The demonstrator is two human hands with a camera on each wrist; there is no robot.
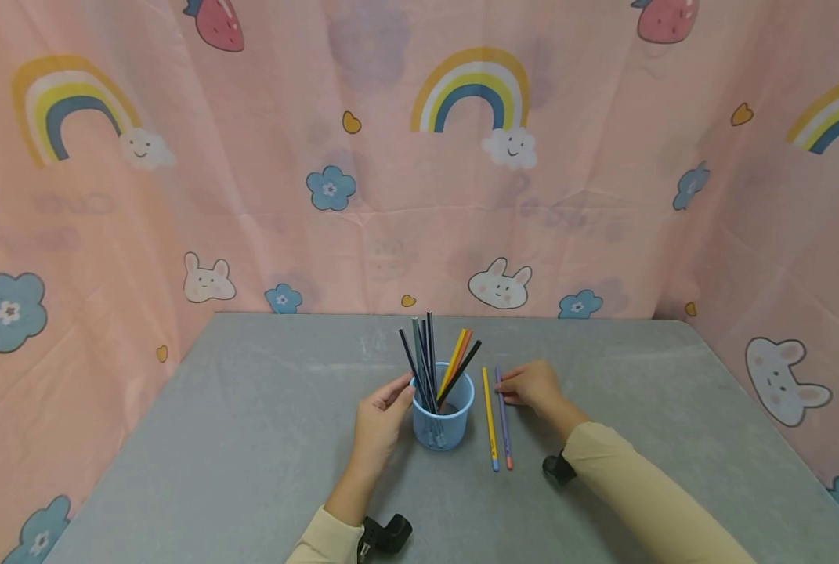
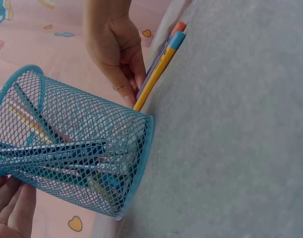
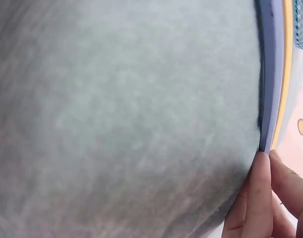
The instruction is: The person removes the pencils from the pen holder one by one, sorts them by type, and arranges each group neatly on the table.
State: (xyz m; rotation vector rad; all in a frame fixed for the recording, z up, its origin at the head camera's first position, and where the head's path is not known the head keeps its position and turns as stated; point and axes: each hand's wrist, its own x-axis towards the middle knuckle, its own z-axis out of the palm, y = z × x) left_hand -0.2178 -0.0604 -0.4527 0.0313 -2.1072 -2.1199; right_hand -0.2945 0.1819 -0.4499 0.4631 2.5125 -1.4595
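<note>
My left hand [image 1: 378, 429] holds the rim of a blue mesh pen cup [image 1: 439, 432] at its left side, thumb and fingers at the edge. The cup stands upright with several pencils leaning in it, dark ones to the left, and a yellow pencil [image 1: 453, 362], an orange one and a black one to the right. Beside the cup, my right hand [image 1: 534, 387] pinches the far end of a purple pencil [image 1: 504, 431] between thumb and fingers. Just left of it lies another yellow pencil [image 1: 490, 419] with a blue end, parallel on the table.
The grey tabletop [image 1: 250, 439] reaches back to a pink patterned cloth [image 1: 264, 219], which also hangs at both sides. A black wrist camera [image 1: 391, 534] sits at the left wrist, another [image 1: 558, 470] at the right.
</note>
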